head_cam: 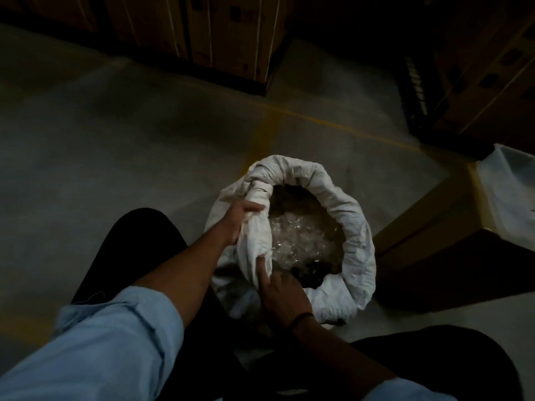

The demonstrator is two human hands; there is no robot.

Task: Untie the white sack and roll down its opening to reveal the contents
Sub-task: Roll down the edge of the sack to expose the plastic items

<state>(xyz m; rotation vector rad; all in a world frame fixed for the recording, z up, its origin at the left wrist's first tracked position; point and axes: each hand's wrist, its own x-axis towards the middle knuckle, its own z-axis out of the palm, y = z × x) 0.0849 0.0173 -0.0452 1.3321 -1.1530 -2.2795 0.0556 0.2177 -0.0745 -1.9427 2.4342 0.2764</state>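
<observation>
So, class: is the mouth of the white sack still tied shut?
No: the white sack gapes open, its rim rolled down, with shiny clear contents showing inside.

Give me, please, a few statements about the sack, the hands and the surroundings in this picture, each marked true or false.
1. The white sack is open, with its rim rolled into a thick collar. True.
2. The sack holds dark soil. False: shiny clear pieces show inside; what exactly they are cannot be told.
3. The left hand grips the sack cloth at the near-left part of the rim. True.
4. The right hand rests on the cardboard box. False: it is at the sack's near edge, one finger against the gathered cloth.
5. The sack stands on a table. False: it stands on the concrete floor, near a yellow line.
</observation>
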